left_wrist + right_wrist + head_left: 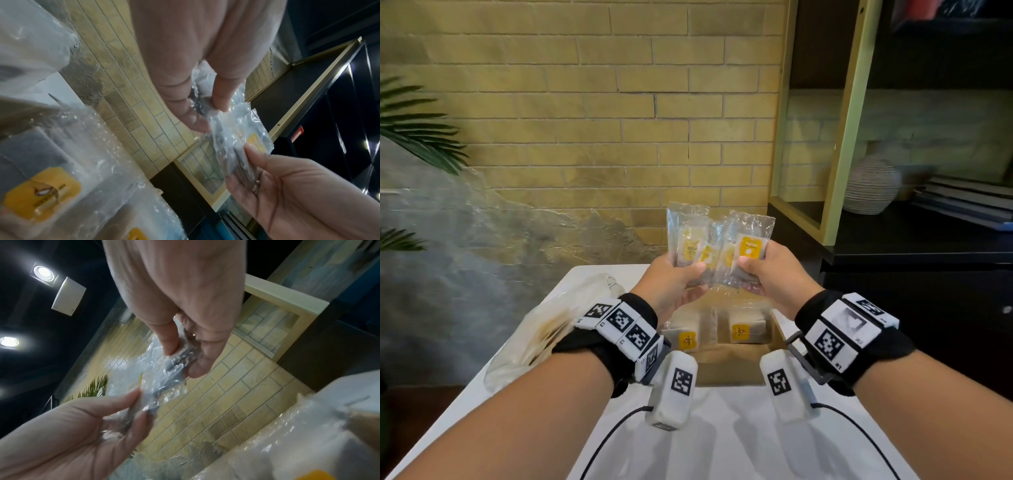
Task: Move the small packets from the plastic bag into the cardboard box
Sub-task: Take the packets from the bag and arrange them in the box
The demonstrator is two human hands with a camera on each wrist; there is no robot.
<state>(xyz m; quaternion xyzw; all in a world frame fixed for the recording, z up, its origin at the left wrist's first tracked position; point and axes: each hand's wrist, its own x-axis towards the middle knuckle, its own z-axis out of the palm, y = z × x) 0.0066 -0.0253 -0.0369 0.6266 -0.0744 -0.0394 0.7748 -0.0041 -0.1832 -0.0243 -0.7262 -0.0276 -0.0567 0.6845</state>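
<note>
Several small clear packets with yellow labels are held up above the cardboard box [726, 365]. My left hand [688, 274] pinches the left bunch of packets [688, 236] between thumb and fingers. My right hand [751, 270] pinches the right bunch [750, 241] the same way. The two bunches overlap in the middle. In the left wrist view the left hand [207, 113] grips crinkled packet film [236, 134], with the right hand [287, 186] below it. More packets [686, 337] lie inside the box. The plastic bag [544, 329] lies crumpled to the left of the box.
The box and bag sit on a white table [722, 445]. A brick wall stands behind it. A dark shelf unit [893, 240] with a striped vase [871, 186] stands at the right, and plant leaves [417, 130] hang at the left. Cables [606, 442] trail from the wrist cameras.
</note>
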